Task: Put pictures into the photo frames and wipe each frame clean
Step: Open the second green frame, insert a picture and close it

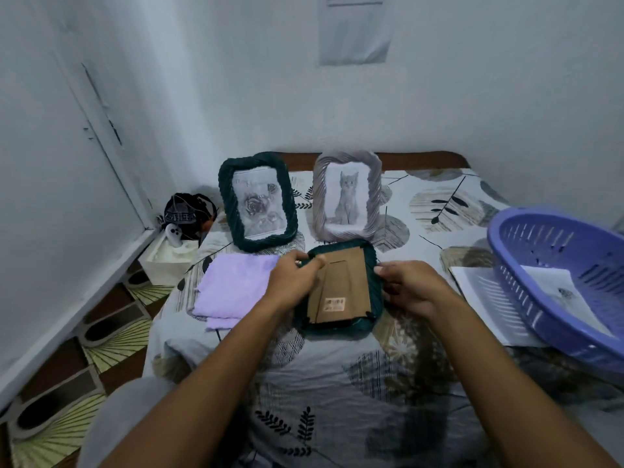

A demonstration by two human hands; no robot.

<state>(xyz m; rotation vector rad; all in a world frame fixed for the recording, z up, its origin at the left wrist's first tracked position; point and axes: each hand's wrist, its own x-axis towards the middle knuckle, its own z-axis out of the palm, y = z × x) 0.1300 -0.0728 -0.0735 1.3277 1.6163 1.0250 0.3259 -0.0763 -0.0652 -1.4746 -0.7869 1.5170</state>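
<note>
Hands, left hand (293, 279) and right hand (407, 288), are gripping the face-down green frame (341, 292) mid-picture, likely securing its backing before wiping.

Under my hands lies a dark green frame (341, 288), its backing brown card. Behind it stand another dark green frame (258, 201) holding a grey rose picture and a pale grey frame (347, 194) with a grey cat. The cloth (233, 288) is lilac, the basket (567, 275) violet-blue, the bedsheet (337, 383) white with leaf prints.
</note>
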